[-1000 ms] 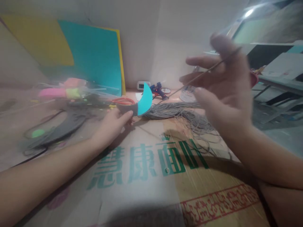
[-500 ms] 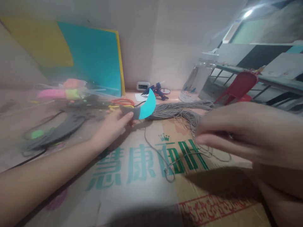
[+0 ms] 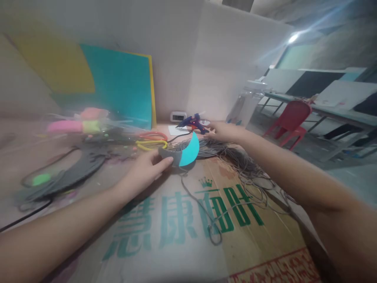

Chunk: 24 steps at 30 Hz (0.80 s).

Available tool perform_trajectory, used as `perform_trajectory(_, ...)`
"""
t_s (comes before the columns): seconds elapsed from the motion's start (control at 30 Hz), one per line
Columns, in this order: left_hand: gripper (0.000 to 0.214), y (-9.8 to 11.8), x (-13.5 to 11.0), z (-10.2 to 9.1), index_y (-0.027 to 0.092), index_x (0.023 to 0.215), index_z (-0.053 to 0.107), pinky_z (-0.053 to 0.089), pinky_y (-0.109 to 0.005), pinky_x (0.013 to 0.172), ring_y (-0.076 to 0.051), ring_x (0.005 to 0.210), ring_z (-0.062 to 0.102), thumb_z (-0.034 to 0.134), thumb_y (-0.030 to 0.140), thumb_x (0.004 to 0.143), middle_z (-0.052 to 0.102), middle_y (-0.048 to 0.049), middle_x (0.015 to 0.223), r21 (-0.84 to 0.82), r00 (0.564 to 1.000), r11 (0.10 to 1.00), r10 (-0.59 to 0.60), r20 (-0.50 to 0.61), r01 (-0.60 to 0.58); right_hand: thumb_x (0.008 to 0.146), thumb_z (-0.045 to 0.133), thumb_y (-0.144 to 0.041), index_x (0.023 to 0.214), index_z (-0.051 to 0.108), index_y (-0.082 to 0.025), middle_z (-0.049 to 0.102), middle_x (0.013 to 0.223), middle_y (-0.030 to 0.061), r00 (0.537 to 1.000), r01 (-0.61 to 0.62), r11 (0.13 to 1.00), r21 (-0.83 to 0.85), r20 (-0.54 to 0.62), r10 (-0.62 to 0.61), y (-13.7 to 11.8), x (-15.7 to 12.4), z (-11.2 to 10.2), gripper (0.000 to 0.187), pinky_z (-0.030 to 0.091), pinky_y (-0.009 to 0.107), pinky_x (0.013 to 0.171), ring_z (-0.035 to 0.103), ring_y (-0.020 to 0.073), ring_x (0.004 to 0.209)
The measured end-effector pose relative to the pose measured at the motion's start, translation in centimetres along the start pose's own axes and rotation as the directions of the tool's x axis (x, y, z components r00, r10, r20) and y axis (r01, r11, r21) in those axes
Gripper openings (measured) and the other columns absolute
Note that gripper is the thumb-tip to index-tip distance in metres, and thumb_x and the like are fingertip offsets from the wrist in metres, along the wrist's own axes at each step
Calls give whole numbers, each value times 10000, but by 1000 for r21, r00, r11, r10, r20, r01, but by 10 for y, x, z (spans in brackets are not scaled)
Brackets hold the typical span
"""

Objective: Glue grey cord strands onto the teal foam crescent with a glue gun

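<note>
My left hand (image 3: pixel 147 167) pinches a crescent-shaped piece (image 3: pixel 182 153), grey at the held end and teal at the tip, just above the cardboard sheet (image 3: pixel 182 228). My right hand (image 3: pixel 221 131) is stretched far forward, its fingers at the blue glue gun (image 3: pixel 193 121) near the wall; whether they grip it is hidden. A bundle of grey cord (image 3: pixel 232 155) lies under my right forearm, with a loose strand looping across the cardboard's green print.
Orange and yellow scissors (image 3: pixel 151 140) lie left of the crescent. Dark grey foam cut-outs (image 3: pixel 64 173) and pink and green rolls (image 3: pixel 76 122) sit at left. Teal and yellow sheets (image 3: pixel 123 84) lean on the wall. A small clock (image 3: pixel 178 116), a clear bottle (image 3: pixel 246 108) and a red chair (image 3: pixel 290 118) are further back.
My right hand let go of the cord strand, dropped and then reached forward to the glue gun. My left hand shifted slightly right with the crescent.
</note>
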State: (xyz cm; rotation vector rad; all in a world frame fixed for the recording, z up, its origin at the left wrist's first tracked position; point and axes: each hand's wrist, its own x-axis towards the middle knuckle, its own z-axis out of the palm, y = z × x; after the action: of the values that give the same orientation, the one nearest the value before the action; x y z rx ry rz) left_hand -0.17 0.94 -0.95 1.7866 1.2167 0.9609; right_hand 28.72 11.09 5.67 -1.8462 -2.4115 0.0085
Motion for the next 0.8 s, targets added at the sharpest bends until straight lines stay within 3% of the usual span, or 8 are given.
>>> perform_trajectory(0.17,323,0,0,0,196,1081,666,483,-319,824,-241,970,644,580,411,856,722,-42,1064,-27,1000,999,28,4,-27,757,694,-413,1180,637,-176,691,1156,144,999,-34,992,118,-15,36,-10,48,20,489,474,355,820,640,293,983)
perform_trajectory(0.33,300,2,0,0,183,1053,665,479,-312,786,-226,906,637,577,396,860,718,-44,1028,-42,1000,999,27,15,-26,754,693,-311,1076,655,-151,736,942,104,994,-88,952,293,-35,102,-16,67,32,362,497,300,724,661,232,830)
perform_trajectory(0.6,287,2,0,1,166,997,652,453,-282,698,-211,850,628,591,403,845,710,-50,1002,-68,999,998,12,30,-10,796,636,-291,902,651,-100,722,835,137,987,-122,852,509,-24,156,-14,55,29,219,492,258,582,643,167,667)
perform_trajectory(0.8,231,4,-1,0,181,849,630,428,-263,649,-189,726,602,597,410,833,688,-22,797,-29,1000,1000,7,-11,-7,814,604,-240,868,656,-99,735,809,153,985,-120,763,635,-20,172,-26,25,10,159,520,253,609,688,184,716)
